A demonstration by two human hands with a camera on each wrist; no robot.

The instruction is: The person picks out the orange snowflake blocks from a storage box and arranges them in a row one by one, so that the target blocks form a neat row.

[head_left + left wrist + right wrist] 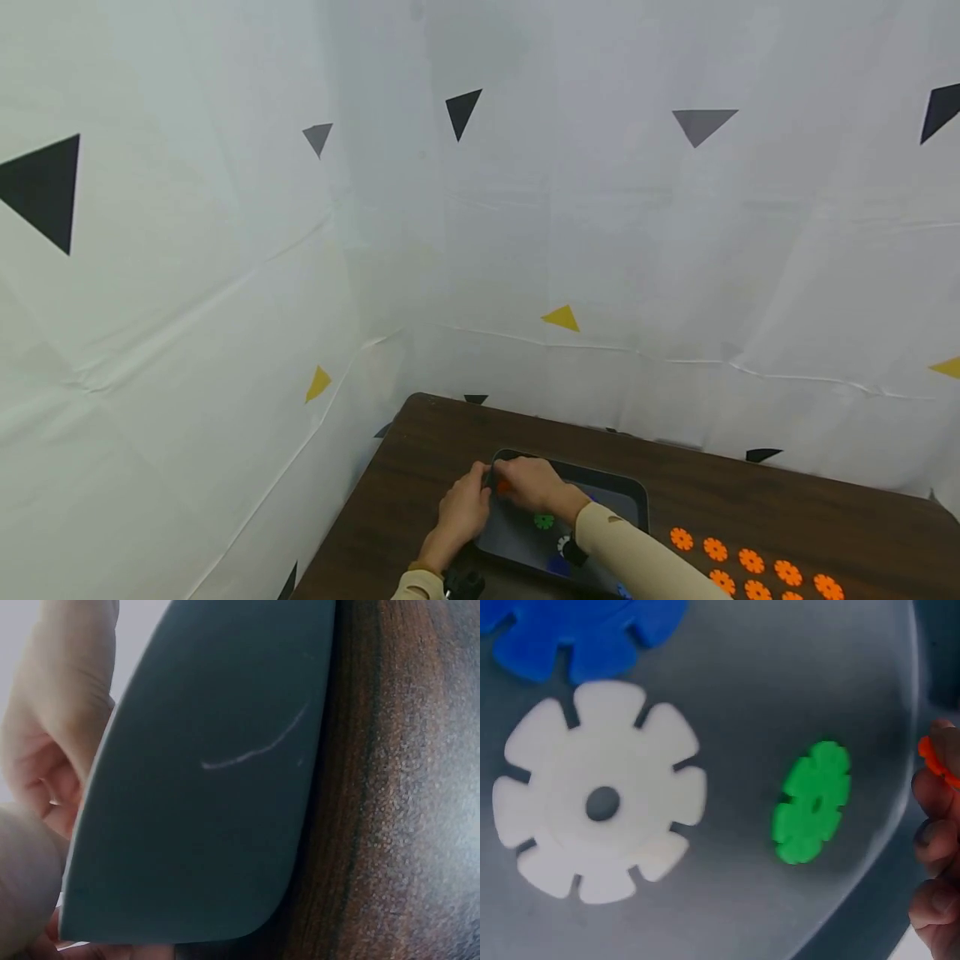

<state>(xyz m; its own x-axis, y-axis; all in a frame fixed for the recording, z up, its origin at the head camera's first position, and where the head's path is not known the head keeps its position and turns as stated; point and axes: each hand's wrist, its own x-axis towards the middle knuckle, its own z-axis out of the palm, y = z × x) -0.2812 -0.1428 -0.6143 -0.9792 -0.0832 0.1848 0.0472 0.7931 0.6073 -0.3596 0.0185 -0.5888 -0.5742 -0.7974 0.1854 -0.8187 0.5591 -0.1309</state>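
A dark grey tray point(600, 477) lies on the table, and both hands are at its far left corner. My left hand point(463, 506) grips the tray there; in the left wrist view its thumb point(26, 877) is by the rim and fingers show below the corner. Between the fingers of my right hand point(536, 485) is an orange notched disc point(937, 762), pinched inside the tray beside the left hand. A green notched disc point(814, 804), a white one point(600, 793) and a blue one point(577, 634) lie on the tray floor.
Several orange notched discs point(752, 561) lie in rows on the dark wooden table point(450, 425), right of the tray. Another blue piece point(623, 591) is near the tray's front edge. White sheeting point(637, 250) with black, grey and yellow triangles hangs behind and left.
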